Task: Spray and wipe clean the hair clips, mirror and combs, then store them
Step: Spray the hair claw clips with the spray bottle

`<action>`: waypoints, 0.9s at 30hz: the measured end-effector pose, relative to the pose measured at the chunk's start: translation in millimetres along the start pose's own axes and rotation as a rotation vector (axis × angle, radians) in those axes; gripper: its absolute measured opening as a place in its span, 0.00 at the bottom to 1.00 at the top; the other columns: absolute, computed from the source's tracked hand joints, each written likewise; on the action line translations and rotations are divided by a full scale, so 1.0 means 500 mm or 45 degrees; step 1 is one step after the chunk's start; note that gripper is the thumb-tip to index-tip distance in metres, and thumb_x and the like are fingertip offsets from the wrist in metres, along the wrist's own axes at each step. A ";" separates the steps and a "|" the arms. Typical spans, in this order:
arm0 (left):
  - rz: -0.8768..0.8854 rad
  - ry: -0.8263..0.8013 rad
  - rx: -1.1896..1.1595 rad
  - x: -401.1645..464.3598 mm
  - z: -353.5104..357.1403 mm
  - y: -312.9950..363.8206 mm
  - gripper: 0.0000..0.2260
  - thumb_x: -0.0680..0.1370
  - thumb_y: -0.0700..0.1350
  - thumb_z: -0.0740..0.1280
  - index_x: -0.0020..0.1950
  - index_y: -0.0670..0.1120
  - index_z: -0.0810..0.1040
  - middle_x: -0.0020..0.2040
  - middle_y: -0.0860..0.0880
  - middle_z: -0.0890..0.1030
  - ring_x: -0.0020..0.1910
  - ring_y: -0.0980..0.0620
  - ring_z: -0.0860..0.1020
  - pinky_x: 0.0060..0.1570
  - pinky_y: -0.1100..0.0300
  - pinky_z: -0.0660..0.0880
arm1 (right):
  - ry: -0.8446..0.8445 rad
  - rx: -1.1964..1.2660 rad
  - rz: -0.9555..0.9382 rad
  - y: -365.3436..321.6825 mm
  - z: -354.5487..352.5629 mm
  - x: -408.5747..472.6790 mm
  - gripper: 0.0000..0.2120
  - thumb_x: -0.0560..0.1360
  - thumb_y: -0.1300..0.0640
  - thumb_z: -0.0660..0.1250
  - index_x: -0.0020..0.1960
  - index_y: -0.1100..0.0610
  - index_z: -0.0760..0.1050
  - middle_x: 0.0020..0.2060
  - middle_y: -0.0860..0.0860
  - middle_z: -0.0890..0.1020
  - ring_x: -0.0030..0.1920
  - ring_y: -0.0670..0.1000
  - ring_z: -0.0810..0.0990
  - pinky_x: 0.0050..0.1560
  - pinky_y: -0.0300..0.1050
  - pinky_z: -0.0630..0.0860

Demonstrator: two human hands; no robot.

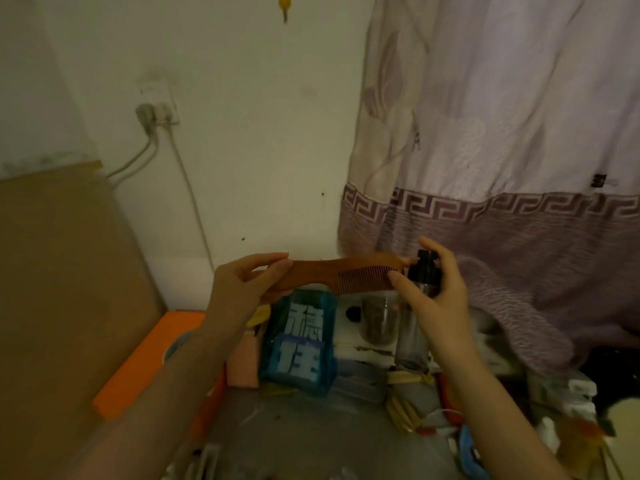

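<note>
Reddish-brown wooden comb with a curved handle (341, 273) is up in the air in front of me, held out level over the cluttered tabletop (298, 427). My left hand (242, 289) has the handle end, thumb and fingers curled round it, so the long axis runs straight left to right with the teeth pointing down and the toothed end sticking out toward my other hand.

My right hand (433, 289) is wrapped round a clear spray bottle with a black pump top (417, 306), forefinger up over the pump. I can't tell whether it's actually pressing down yet, it's all a bit blurry.

The bit that matters: the nozzle sits right at the tip of the toothed end, practically touching, and looks aimed along the comb rather than across it. I reckon the spray wants to hit the teeth side-on, so I'd probably back the bottle off a little or angle the comb.

Blue translucent pouch with white characters (299, 341) sits just below on the table, probably where this goes after wiping.
</note>
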State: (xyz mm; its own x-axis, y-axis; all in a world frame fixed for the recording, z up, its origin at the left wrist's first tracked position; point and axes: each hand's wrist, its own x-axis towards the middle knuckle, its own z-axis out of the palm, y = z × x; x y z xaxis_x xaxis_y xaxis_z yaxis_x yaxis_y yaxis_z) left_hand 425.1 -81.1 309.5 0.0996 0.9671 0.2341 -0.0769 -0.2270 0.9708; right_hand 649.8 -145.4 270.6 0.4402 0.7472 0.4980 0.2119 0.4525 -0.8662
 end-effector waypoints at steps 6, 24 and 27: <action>-0.158 0.087 0.094 -0.045 -0.063 -0.098 0.05 0.73 0.40 0.71 0.47 0.47 0.82 0.41 0.45 0.83 0.35 0.53 0.83 0.34 0.66 0.79 | -0.087 -0.054 0.150 0.078 0.042 -0.068 0.23 0.73 0.62 0.70 0.63 0.47 0.69 0.45 0.41 0.79 0.48 0.48 0.81 0.40 0.41 0.80; -0.667 -0.064 0.210 -0.067 -0.339 -0.366 0.07 0.74 0.40 0.70 0.47 0.52 0.81 0.50 0.47 0.82 0.48 0.48 0.81 0.48 0.55 0.79 | -0.108 -0.163 0.690 0.268 0.275 -0.304 0.22 0.73 0.61 0.70 0.64 0.49 0.68 0.52 0.47 0.77 0.50 0.50 0.80 0.39 0.50 0.82; -0.746 -0.121 0.191 -0.044 -0.395 -0.420 0.08 0.74 0.39 0.70 0.48 0.52 0.80 0.51 0.47 0.81 0.49 0.49 0.80 0.51 0.54 0.78 | -0.048 -0.207 0.775 0.304 0.329 -0.341 0.23 0.73 0.61 0.70 0.64 0.49 0.68 0.55 0.52 0.77 0.50 0.50 0.81 0.37 0.49 0.83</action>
State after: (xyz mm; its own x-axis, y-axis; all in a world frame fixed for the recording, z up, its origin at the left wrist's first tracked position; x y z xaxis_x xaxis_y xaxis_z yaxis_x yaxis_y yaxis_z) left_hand 243.2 -32.1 90.4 0.1720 0.9229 -0.3444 0.1575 0.3193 0.9345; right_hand 463.4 -123.8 60.7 0.4932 0.8655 -0.0877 0.0643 -0.1368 -0.9885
